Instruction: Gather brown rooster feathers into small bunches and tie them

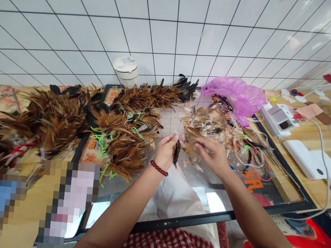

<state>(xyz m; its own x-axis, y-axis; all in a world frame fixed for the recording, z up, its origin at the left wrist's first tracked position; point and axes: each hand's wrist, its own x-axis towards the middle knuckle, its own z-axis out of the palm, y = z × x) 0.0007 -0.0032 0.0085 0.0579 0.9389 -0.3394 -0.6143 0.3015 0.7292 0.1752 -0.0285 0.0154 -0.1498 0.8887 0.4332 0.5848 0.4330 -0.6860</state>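
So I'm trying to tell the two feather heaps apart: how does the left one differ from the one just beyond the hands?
The left heap is far larger, sprawling across the table; the right heap is small. The left heap is deep rust-brown with black tips, tied in bundles with green string; the right heap is paler and loose. Both are feathers on the same table.

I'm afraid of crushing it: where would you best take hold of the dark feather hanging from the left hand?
Probably at its top end, where fingers of the left hand pinch the dark feather. It hangs straight down, soft vane below, so come from the right, level with that top; the right hand is nearest.
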